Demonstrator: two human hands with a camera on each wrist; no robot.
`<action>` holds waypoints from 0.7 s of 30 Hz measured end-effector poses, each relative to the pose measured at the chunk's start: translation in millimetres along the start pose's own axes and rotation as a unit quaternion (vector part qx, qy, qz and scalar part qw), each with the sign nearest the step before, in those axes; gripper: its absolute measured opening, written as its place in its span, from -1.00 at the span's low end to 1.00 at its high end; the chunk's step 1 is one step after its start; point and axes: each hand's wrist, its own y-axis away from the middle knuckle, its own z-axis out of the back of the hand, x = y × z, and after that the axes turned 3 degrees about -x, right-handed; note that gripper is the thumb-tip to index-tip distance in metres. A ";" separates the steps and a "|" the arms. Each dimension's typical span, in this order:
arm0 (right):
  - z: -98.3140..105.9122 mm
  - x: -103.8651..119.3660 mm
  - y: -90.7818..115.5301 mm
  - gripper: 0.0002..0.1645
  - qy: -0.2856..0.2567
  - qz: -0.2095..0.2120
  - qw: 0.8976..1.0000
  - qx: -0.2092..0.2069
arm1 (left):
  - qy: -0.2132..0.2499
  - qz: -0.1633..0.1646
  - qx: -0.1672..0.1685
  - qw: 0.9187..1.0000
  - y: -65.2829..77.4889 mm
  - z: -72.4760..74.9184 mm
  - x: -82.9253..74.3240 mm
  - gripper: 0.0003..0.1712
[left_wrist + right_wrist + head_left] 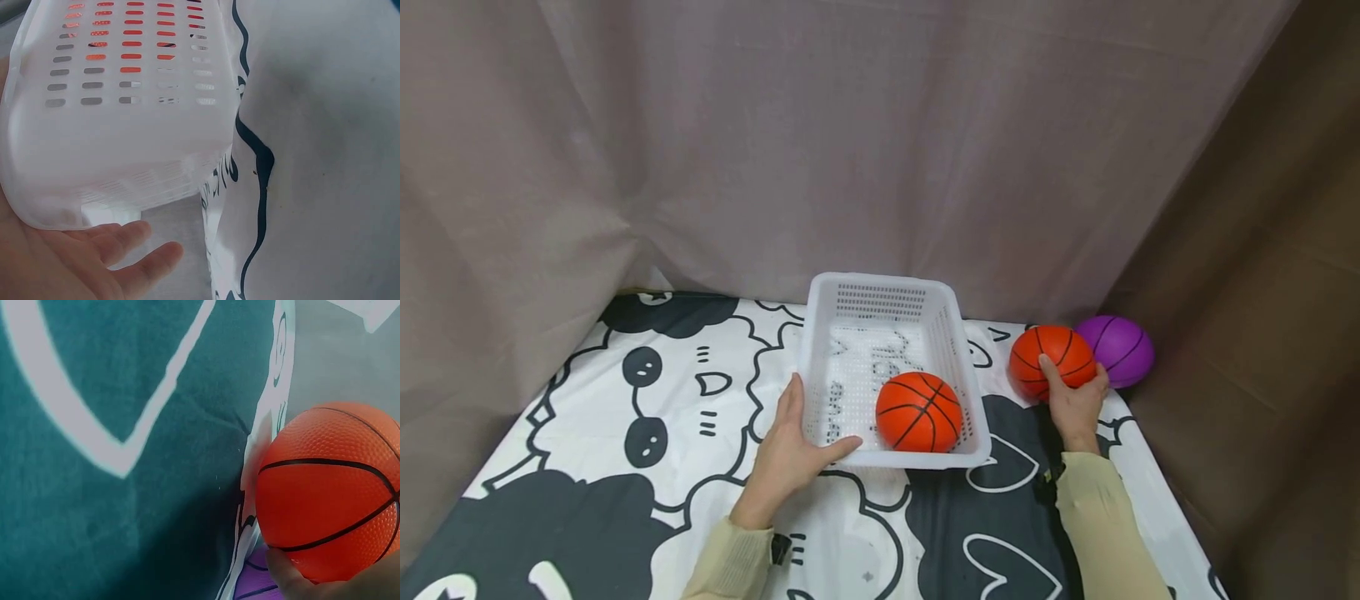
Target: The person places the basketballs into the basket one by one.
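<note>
The thumb and fingers of the right hand (pixel 1077 410) are clamped on an orange ball (pixel 1048 358), to the right of the basket. The left hand (pixel 787 454) has its thumb and fingers spread apart at the near left corner of a white basket (pixel 891 460), the thumb on the near rim and the fingers along the side wall. Inside the basket, near its right front corner, rests a second orange ball (pixel 918 412). A purple ball (pixel 1126 350) lies behind and right of the held one, partly hidden; contact cannot be judged. A patterned cloth (pixel 681 408) lies beneath; a plain curtain (pixel 760 150) rises behind.
</note>
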 end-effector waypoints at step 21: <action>17.2 15.6 10.8 0.24 -0.067 0.010 0.998 -0.013 | -0.005 -0.001 0.002 1.000 -0.6 0.0 1.3 0.60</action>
